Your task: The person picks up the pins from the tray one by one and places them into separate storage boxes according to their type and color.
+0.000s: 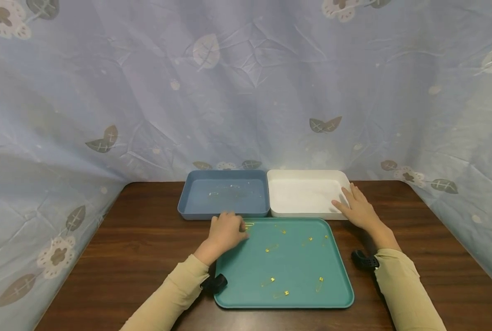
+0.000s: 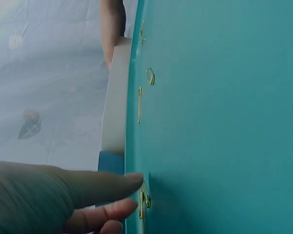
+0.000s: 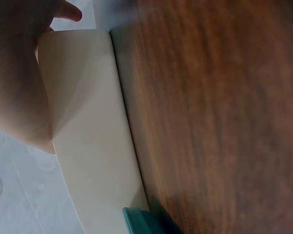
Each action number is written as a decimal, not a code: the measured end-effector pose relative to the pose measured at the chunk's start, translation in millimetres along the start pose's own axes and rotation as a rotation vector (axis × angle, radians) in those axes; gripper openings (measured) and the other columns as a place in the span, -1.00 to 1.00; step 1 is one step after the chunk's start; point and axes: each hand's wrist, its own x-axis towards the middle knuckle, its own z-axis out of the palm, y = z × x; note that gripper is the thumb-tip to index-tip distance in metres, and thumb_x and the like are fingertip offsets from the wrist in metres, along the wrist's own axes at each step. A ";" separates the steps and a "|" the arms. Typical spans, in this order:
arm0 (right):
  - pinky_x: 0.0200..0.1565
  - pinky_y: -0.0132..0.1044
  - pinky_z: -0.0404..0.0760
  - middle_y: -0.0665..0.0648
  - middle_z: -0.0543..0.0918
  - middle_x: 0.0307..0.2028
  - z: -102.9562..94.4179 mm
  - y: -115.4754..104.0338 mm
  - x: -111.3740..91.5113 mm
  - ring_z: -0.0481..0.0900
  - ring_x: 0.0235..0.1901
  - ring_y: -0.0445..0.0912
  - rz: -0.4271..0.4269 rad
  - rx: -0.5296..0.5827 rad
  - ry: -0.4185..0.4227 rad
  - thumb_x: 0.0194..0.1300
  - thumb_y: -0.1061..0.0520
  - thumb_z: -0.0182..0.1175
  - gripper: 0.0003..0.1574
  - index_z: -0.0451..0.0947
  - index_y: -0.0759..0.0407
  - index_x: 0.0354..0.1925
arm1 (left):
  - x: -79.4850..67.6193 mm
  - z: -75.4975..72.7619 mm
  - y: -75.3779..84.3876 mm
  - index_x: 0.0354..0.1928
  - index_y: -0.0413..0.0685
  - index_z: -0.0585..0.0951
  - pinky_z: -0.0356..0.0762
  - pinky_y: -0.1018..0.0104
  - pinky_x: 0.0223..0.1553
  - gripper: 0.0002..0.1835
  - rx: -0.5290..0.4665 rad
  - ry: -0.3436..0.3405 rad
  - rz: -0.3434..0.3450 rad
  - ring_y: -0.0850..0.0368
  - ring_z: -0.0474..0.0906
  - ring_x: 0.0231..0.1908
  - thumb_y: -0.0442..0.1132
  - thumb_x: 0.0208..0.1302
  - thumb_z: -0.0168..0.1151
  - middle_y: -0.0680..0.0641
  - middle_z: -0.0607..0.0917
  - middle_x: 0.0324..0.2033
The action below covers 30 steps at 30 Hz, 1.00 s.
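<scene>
Several gold safety pins lie scattered on a green tray. My left hand is over the tray's far left corner. In the left wrist view, its thumb and fingertips stand a little apart, right at a small cluster of safety pins by the tray's edge. Across the table, my right hand is at the right rim of a white tray, fingers spread and relaxed, holding nothing. The right wrist view shows this hand beside the white tray's outer wall.
A blue tray with several small silver pins stands behind the green tray, side by side with the white one. All three trays are on a dark wooden table. A patterned cloth hangs behind and along both sides.
</scene>
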 end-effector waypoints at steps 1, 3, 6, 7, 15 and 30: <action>0.28 0.51 -0.09 0.49 -0.23 0.50 0.6 0.0 -0.1 -0.25 0.48 0.41 0.000 0.002 0.000 0.45 -0.35 -0.14 0.04 -0.10 0.34 0.51 | -0.8 0.7 -0.3 -0.40 0.11 0.67 0.25 0.14 -0.26 -0.85 0.001 -0.003 -0.008 0.04 0.41 -0.30 -0.04 0.13 0.43 0.02 0.60 -0.34; 0.28 0.51 -0.08 0.49 -0.22 0.50 1.7 0.6 0.0 -0.24 0.48 0.41 0.000 0.001 0.002 0.45 -0.35 -0.13 0.04 -0.09 0.35 0.50 | -1.8 1.7 -1.4 -0.43 0.10 0.64 0.22 0.15 -0.26 -0.85 0.006 -0.012 -0.022 0.06 0.37 -0.32 -0.06 0.15 0.41 0.03 0.58 -0.36; 0.28 0.51 -0.08 0.49 -0.21 0.50 3.0 0.6 -0.5 -0.23 0.48 0.41 -0.001 0.002 0.008 0.45 -0.34 -0.12 0.03 -0.08 0.35 0.50 | -2.6 2.4 -3.1 -0.48 0.11 0.60 0.19 0.16 -0.28 -0.83 0.007 -0.021 -0.022 0.07 0.35 -0.35 -0.10 0.19 0.37 0.04 0.56 -0.39; 0.28 0.51 -0.08 0.49 -0.21 0.50 3.2 0.3 -0.6 -0.23 0.48 0.41 -0.002 0.002 0.010 0.45 -0.34 -0.12 0.03 -0.07 0.35 0.50 | -2.8 2.5 -3.6 -0.49 0.11 0.59 0.20 0.16 -0.28 -0.83 0.007 -0.024 -0.017 0.07 0.35 -0.35 -0.11 0.21 0.36 0.04 0.56 -0.40; 0.29 0.49 -0.09 0.49 -0.22 0.50 3.9 -2.0 -1.2 -0.22 0.47 0.42 -0.004 0.006 0.006 0.45 -0.34 -0.13 0.03 -0.08 0.37 0.50 | -2.1 4.6 -6.5 -0.45 0.11 0.66 0.24 0.19 -0.29 -0.88 -0.001 -0.030 0.006 0.09 0.40 -0.36 -0.18 0.26 0.30 0.05 0.62 -0.38; 0.30 0.48 -0.08 0.50 -0.23 0.50 1.3 1.2 0.6 -0.23 0.47 0.43 -0.001 0.003 0.008 0.45 -0.35 -0.13 0.04 -0.08 0.37 0.50 | 0.6 0.5 -2.5 -0.64 0.07 0.46 0.10 0.23 -0.34 -0.64 0.048 -0.067 0.068 0.08 0.26 -0.45 -0.21 0.38 0.12 0.05 0.43 -0.54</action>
